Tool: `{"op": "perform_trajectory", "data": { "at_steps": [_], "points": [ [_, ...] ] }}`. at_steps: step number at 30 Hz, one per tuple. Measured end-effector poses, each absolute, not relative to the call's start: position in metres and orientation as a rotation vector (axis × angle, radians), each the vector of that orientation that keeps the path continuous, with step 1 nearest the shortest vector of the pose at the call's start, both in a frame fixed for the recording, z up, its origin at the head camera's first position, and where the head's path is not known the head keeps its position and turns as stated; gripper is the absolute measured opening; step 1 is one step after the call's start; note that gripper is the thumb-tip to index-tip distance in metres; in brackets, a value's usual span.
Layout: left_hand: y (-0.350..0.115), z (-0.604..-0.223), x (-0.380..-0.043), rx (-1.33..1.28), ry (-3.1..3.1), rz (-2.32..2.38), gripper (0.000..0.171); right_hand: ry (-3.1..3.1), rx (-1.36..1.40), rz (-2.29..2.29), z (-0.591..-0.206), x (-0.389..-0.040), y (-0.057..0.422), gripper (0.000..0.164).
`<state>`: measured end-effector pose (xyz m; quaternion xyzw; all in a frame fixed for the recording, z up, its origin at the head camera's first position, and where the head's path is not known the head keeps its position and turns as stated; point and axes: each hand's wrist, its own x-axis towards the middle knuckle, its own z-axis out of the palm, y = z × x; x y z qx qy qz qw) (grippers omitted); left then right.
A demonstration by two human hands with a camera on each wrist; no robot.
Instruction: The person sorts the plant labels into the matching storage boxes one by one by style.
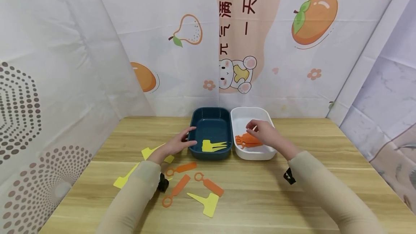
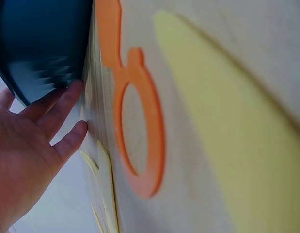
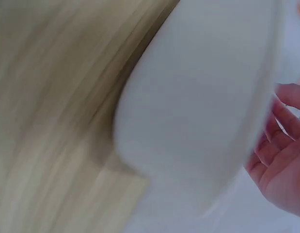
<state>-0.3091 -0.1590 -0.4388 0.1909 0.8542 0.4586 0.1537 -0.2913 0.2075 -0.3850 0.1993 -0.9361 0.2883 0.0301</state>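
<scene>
My left hand [image 1: 175,143] is at the left wall of a dark blue bin [image 1: 211,112], its fingers spread and holding nothing. In the left wrist view, the fingertips [image 2: 72,92] meet or nearly meet the bin's side. Yellow T-shaped plant labels [image 1: 208,146] lie inside that bin. Over the white bin [image 1: 260,155] hovers my right hand [image 1: 264,133], its fingers loosely bent with no object visible between them. Below it, orange ring-ended tags [image 1: 245,140] are piled in the white bin. The right wrist view shows this hand [image 3: 283,155] partly behind the bin's rim.
Loose orange tags [image 1: 212,187] and yellow plant labels [image 1: 210,204] lie on the wooden table [image 1: 253,198] in front of the bins and around the left forearm. That forearm covers some of them. A printed curtain [image 1: 162,3] hangs behind the bins.
</scene>
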Motion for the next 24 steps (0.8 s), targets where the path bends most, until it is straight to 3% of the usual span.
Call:
{"op": "perform_trajectory", "data": {
  "at_steps": [10, 24],
  "points": [
    [-0.159, -0.438, -0.309, 0.555, 2.455, 1.299, 0.066, -2.719, 0.854, 1.051, -0.375, -0.241, 0.168, 0.008],
    [-0.159, -0.44, -0.31, 0.54, 2.452, 1.308, 0.065, -2.954, 1.08, 1.071, -0.409, -0.212, 0.116, 0.011]
  ]
}}
